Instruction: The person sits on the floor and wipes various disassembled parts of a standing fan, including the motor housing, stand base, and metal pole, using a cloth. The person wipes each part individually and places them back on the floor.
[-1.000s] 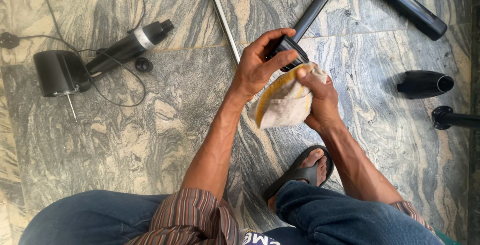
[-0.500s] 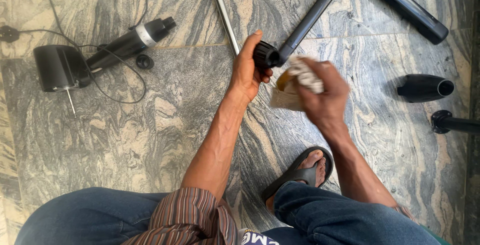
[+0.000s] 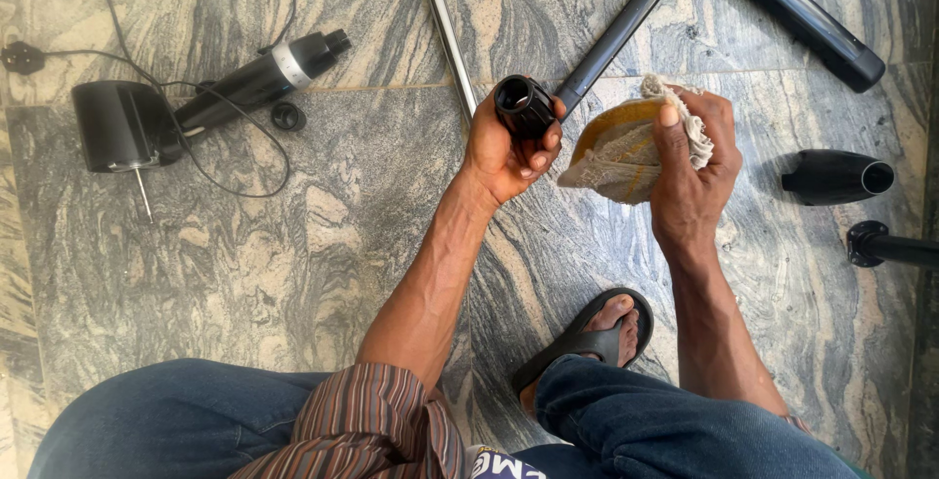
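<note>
My left hand (image 3: 509,146) grips the hollow round end of a long black tube (image 3: 626,24), which runs away to the upper right over the marble floor. The tube's open end (image 3: 521,100) faces up toward me. My right hand (image 3: 690,171) is closed around a bunched cloth (image 3: 616,151), dirty white with a yellow edge, held just right of the tube's end and apart from it.
A black motor unit with handle, cable and plug (image 3: 186,102) lies at the left. A thin metal rod (image 3: 445,29) lies beside the tube. Another black tube (image 3: 802,14) is top right, with a black nozzle (image 3: 836,178) and a black fitting (image 3: 885,244) at right. My sandalled foot (image 3: 592,337) is below.
The cloth was wrapped over the tube's end under both hands. My right hand has since drawn it off to the right, and the open end is bare.
</note>
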